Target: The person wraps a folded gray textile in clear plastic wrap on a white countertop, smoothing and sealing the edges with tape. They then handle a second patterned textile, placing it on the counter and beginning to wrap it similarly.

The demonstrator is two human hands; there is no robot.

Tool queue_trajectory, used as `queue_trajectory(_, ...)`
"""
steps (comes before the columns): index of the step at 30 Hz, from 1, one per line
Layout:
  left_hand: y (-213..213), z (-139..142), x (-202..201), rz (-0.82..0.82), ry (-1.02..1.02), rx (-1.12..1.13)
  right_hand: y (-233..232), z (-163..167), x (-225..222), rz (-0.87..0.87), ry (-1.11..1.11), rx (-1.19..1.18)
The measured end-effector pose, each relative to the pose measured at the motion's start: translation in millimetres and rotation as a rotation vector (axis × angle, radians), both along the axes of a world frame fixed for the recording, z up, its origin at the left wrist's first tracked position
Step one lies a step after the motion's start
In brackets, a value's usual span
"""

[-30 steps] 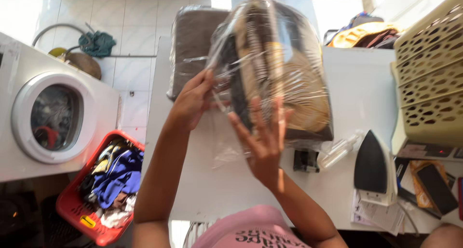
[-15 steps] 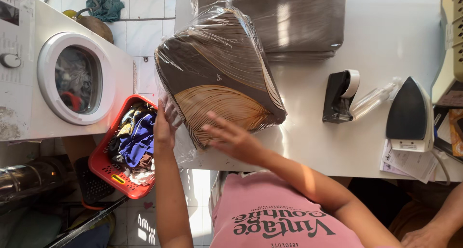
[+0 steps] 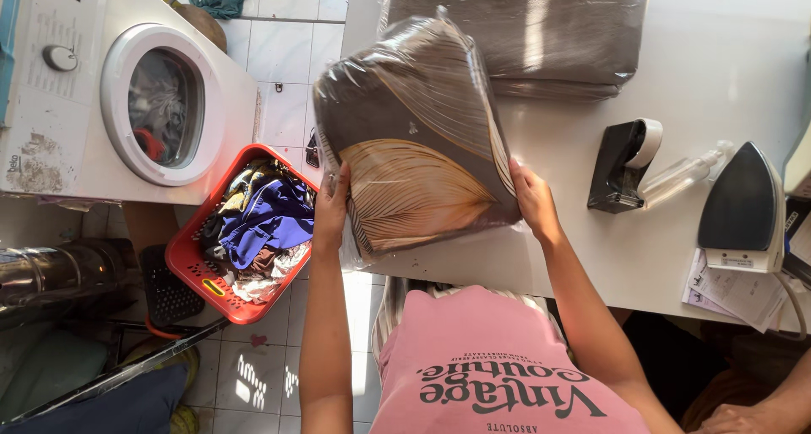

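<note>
Head view shows us gripping the plastic-wrapped folded fabric (image 3: 418, 138) with left hand (image 3: 331, 204) and right hand (image 3: 534, 199) on opposite edges, keeping it level above the white table (image 3: 718, 71).

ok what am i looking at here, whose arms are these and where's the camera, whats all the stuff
The camera sits on a person's head and looks straight down, so the two bare arms are that person's own. The left hand and right hand grip the sides of a folded brown cloth wrapped in clear plastic, held at the edge of a white table. On the table lie another wrapped bundle, a black tape dispenser, a clear spray bottle, a dark iron and some papers. On the floor beside it stand a red laundry basket full of clothes and a white washing machine.
</note>
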State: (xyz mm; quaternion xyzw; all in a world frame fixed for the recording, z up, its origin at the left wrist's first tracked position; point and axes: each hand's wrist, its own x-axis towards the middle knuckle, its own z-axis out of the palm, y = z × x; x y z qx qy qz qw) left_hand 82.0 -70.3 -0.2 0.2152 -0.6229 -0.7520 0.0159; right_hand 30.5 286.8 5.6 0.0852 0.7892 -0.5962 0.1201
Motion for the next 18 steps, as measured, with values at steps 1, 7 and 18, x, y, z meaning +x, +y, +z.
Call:
queue_trajectory(1,1.0,-1.1,0.9,-0.002,0.002,-0.010,3.7,-1.4,6.6,-0.010,-0.033,0.062)
queue_trajectory(7,16.4,-6.1,10.5,-0.046,-0.061,-0.144,23.0,9.2,10.8,-0.117,-0.070,0.069)
queue_trajectory(18,8.2,-3.6,29.7,-0.080,-0.222,-0.110,23.4,0.6,6.3,-0.106,-0.093,-0.285)
